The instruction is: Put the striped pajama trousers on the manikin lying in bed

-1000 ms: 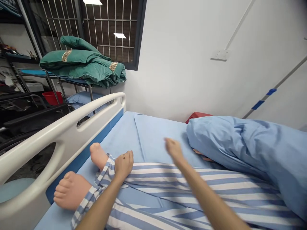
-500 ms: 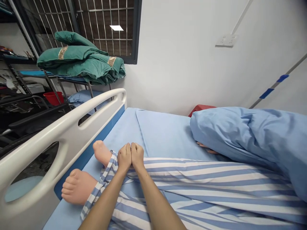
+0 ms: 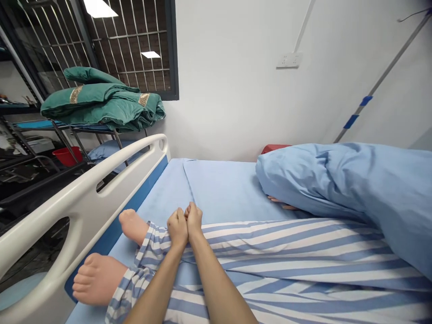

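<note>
Movement to the left is hemmed in by the white bed side rail (image 3: 84,198), and the mannequin's feet (image 3: 97,279) lie just inside it. The left hand (image 3: 177,228) and right hand (image 3: 194,222) are pressed together above the striped trouser legs (image 3: 303,252), so no gap is left between them. Passage is offered ahead over the blue bed sheet (image 3: 222,189). Farther right, the way is obstructed by the bulky blue quilt (image 3: 344,180), which is heaped against the sheet and rises well above the legs.

Bunched blue-striped pajama trouser cuff (image 3: 155,239)
</note>
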Demonstrator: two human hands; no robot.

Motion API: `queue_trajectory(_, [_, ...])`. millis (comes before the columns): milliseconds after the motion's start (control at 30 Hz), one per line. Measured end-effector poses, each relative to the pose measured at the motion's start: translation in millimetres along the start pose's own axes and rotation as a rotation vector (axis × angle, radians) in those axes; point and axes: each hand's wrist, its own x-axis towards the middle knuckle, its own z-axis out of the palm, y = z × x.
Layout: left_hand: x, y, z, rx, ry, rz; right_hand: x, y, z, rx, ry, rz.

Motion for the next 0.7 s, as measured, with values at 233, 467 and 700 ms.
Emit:
queue_trajectory(233, [-2.4, -12.4, -2.4, 0.200, -0.023, 0.055, 0.0, 2.5, -0.5, -0.027, -0.026, 0.080])
queue_trajectory(467, [-9.5, -6.3, 3.6, 0.645, -0.154, 0.108, 3.4, -35.7, -24.0, -0.437, -0.072, -0.084])
queue_trajectory(700, [-10.7, -3.5, 11.7, 0.854, -0.295, 0.137, -6.9, -39.0, -48.3, -0.829, -0.131, -0.321])
